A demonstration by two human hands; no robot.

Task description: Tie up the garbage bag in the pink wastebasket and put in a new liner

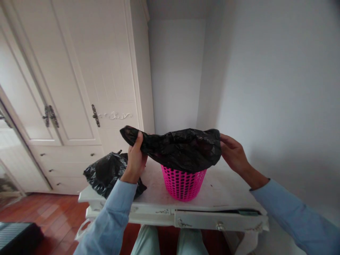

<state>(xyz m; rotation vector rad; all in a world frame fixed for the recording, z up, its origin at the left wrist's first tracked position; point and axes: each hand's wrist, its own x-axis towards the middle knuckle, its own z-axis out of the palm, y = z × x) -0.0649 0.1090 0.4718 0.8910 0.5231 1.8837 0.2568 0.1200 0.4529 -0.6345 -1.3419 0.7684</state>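
A black plastic bag (186, 148) is spread over the top of a pink perforated basket (183, 184), which stands upright on a white table (223, 191). My left hand (136, 159) grips the bag near its left end, with the thumb on top and a loose corner sticking out beyond it. At the bag's right end, my right hand (233, 152) has its fingers on the edge, partly hidden behind the plastic. The basket's rim and inside are covered by the bag.
Another black bag (106, 173), bunched and full-looking, lies on the table's left side. The table's right drawer (202, 219) is slightly ajar. A white wardrobe (111, 81) stands behind at left, and a wall (278, 88) rises at right.
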